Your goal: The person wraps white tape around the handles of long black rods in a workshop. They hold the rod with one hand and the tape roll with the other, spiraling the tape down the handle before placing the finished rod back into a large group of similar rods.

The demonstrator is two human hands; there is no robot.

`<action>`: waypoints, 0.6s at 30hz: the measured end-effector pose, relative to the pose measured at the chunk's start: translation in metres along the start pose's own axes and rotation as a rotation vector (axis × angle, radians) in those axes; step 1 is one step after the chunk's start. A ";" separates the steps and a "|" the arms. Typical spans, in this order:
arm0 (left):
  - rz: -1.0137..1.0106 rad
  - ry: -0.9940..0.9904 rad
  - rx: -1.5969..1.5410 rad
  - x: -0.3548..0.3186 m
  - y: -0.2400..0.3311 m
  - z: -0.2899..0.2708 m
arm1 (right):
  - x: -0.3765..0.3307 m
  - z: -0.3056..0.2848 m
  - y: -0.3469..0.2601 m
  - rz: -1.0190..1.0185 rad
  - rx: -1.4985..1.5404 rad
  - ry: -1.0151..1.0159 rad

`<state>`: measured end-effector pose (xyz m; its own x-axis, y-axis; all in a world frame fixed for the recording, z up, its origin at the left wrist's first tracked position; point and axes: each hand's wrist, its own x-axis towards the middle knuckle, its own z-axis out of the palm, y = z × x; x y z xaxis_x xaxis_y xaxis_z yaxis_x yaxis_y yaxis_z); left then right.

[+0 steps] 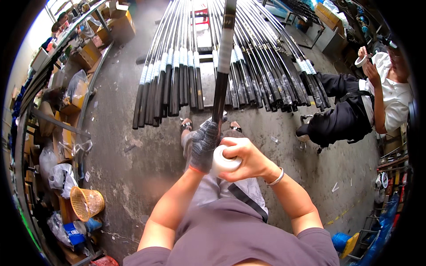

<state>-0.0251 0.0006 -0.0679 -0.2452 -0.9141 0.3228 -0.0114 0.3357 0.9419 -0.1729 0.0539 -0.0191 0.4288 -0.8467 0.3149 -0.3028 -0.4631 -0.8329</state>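
My left hand [204,145], in a grey knitted glove with an orange cuff, is closed round the thick lower end of a long black rod [219,99]. The rod tilts up and away from me, with a pale band [225,53] wrapped round it farther up. My bare right hand [243,157] grips a roll of whitish, see-through film [225,162], its fingers over the roll and at its core. The roll is right beside the gloved hand, near the rod's lower end. Whether film runs from roll to rod I cannot tell.
Many similar rods [177,84] lie fanned out ahead on a support. At the right another person [355,102] sits holding a white ring-shaped roll [360,60]. Shelving with cartons and bags [62,177] lines the left, with a yellow basket [87,203]. Blue items [341,243] stand lower right.
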 end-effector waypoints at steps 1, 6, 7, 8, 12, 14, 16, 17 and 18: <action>-0.088 -0.044 -0.285 0.003 -0.011 -0.001 | 0.006 0.000 -0.002 -0.036 -0.016 0.007; -0.266 -0.090 -0.956 0.032 0.010 -0.008 | 0.034 -0.016 -0.046 -0.197 -0.105 0.043; -0.220 -0.147 -0.973 0.038 0.008 -0.009 | 0.038 -0.022 -0.050 -0.212 -0.132 0.043; -0.187 -0.126 -0.912 0.044 0.007 -0.010 | 0.042 -0.023 -0.051 -0.253 -0.082 0.088; -0.240 -0.095 -0.876 0.051 0.016 -0.004 | 0.046 -0.029 -0.057 -0.300 -0.087 0.074; -0.272 -0.094 -0.939 0.050 0.015 -0.002 | 0.047 -0.032 -0.043 -0.301 0.002 0.056; -0.230 -0.078 -0.981 0.050 -0.001 -0.001 | 0.052 -0.039 -0.019 -0.234 0.128 0.040; -0.151 -0.088 -0.984 0.049 -0.011 -0.004 | 0.051 -0.039 -0.012 -0.200 0.129 0.020; -0.067 -0.098 -0.992 0.050 -0.023 -0.008 | 0.049 -0.039 -0.015 -0.205 0.084 0.013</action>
<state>-0.0298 -0.0548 -0.0727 -0.3533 -0.8864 0.2991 0.7755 -0.0987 0.6235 -0.1801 0.0092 0.0266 0.4626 -0.7409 0.4870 -0.1382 -0.6028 -0.7858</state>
